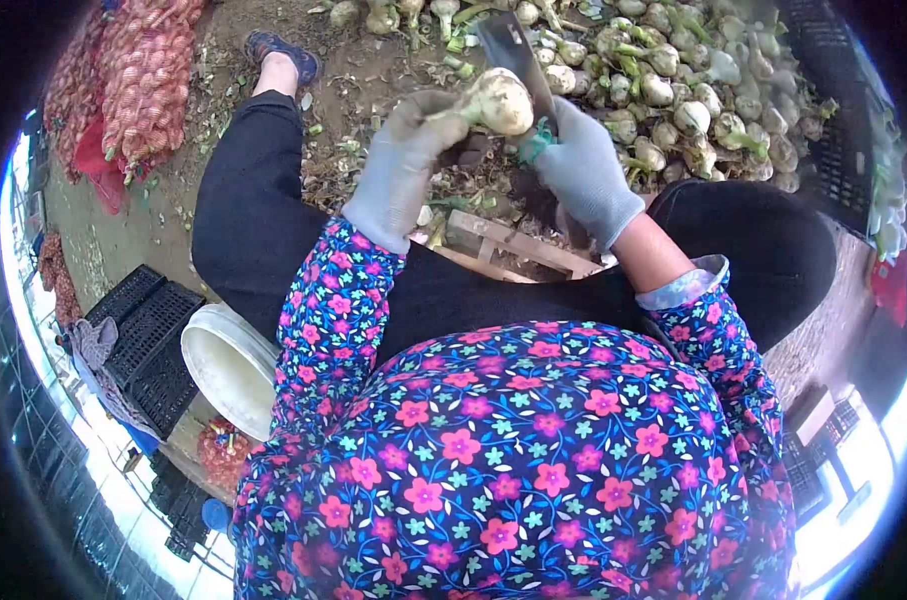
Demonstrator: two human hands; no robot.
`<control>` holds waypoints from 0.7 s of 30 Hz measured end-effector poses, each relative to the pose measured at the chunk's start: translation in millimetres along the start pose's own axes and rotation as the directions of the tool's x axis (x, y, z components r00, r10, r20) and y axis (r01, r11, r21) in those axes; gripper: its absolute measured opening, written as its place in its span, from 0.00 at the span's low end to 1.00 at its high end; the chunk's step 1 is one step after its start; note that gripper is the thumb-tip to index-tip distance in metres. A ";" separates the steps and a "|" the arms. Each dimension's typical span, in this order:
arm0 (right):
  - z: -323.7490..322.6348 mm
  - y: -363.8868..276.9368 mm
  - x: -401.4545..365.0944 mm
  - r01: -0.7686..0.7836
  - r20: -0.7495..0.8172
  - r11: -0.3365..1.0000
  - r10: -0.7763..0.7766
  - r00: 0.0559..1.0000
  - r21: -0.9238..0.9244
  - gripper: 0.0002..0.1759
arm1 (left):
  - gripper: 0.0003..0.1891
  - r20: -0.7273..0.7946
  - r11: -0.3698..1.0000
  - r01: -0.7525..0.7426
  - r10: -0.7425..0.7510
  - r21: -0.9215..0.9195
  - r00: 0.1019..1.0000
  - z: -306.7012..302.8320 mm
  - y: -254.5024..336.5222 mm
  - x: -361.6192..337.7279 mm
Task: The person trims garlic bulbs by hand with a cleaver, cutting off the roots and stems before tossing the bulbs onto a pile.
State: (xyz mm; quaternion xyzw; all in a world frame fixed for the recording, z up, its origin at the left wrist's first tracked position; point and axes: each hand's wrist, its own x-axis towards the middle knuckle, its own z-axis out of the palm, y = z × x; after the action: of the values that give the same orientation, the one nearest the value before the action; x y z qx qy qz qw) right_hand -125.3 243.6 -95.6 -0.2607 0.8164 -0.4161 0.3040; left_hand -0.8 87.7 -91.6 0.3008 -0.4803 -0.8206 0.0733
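Note:
My left hand (pixel 403 150), in a pale glove, is closed around the stalk end of a whitish garlic bulb (pixel 503 102). The bulb's rounded end points right, toward my other hand. My right hand (pixel 585 170), also gloved, grips a knife (pixel 511 50) with a broad, dark blade pointing up and away. Green wrapping (pixel 537 142) shows at the knife's handle beside my fingers. In this view the bulb overlaps the blade's lower part. Below the hands, a wooden frame (pixel 508 240) lies between my legs among dry trimmings.
A large heap of garlic bulbs (pixel 663 90) with cut stalks covers the ground at upper right, beside a dark crate (pixel 833 110). Full red mesh sacks (pixel 148 80) stand at upper left. A white bucket (pixel 231 365) and black crates (pixel 148 345) sit left of my body.

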 end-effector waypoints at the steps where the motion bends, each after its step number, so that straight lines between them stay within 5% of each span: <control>1: 0.0 7.5 0.8 0.052 -0.051 0.990 -0.059 0.997 -0.133 0.19 | 0.23 0.030 0.972 0.041 -0.050 0.230 0.998 1.0 0.2 3.0; 4: -8.3 -3.1 -6.5 0.057 -0.036 0.948 -0.071 0.997 -0.313 0.15 | 0.25 0.149 0.853 -0.153 0.090 0.500 0.985 2.4 -9.3 8.3; 8: -7.4 -5.3 -14.7 0.130 -0.017 0.908 -0.149 0.989 -0.398 0.13 | 0.34 0.242 0.687 -0.155 -0.032 0.710 0.970 2.1 -15.3 8.4; 10: -8.1 -12.3 -17.4 0.106 0.038 0.899 -0.100 0.994 -0.426 0.13 | 0.35 0.201 0.681 -0.124 -0.036 0.722 0.979 7.3 -8.7 4.3; 14: -5.0 -12.5 -21.5 0.310 0.042 0.831 -0.329 0.943 -0.463 0.11 | 0.42 0.135 0.605 -0.133 0.042 0.785 0.990 1.9 -4.2 2.8; 16: -10.8 -19.0 -24.0 0.423 0.055 0.724 -0.472 0.880 -0.545 0.11 | 0.37 0.155 0.836 -0.015 -0.084 0.548 0.984 0.9 0.4 1.4; 17: -12.1 -21.5 -25.1 0.466 0.095 0.662 -0.516 0.851 -0.586 0.12 | 0.30 0.265 0.766 -0.190 0.027 0.613 0.964 -2.3 6.7 -2.3; 18: -10.2 -21.6 -25.6 0.469 0.099 0.659 -0.517 0.850 -0.588 0.12 | 0.30 0.263 0.769 -0.191 0.030 0.611 0.964 -17.8 -3.0 0.9; 20: -5.1 -19.7 -28.3 0.565 0.129 0.548 -0.638 0.760 -0.617 0.13 | 0.31 0.500 0.575 -0.516 0.203 0.635 0.842 -53.5 -34.8 11.2; 21: -4.3 -20.6 -28.6 0.545 0.153 0.535 -0.609 0.778 -0.645 0.12 | 0.37 0.254 0.808 -0.246 0.124 0.535 0.959 -32.7 -22.3 -2.4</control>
State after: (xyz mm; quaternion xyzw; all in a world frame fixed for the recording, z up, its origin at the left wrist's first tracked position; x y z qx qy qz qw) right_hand -105.4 254.6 -68.4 -0.5854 0.7883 -0.1893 0.0002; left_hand 23.3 76.1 -120.8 0.1735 -0.7320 -0.6588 0.0112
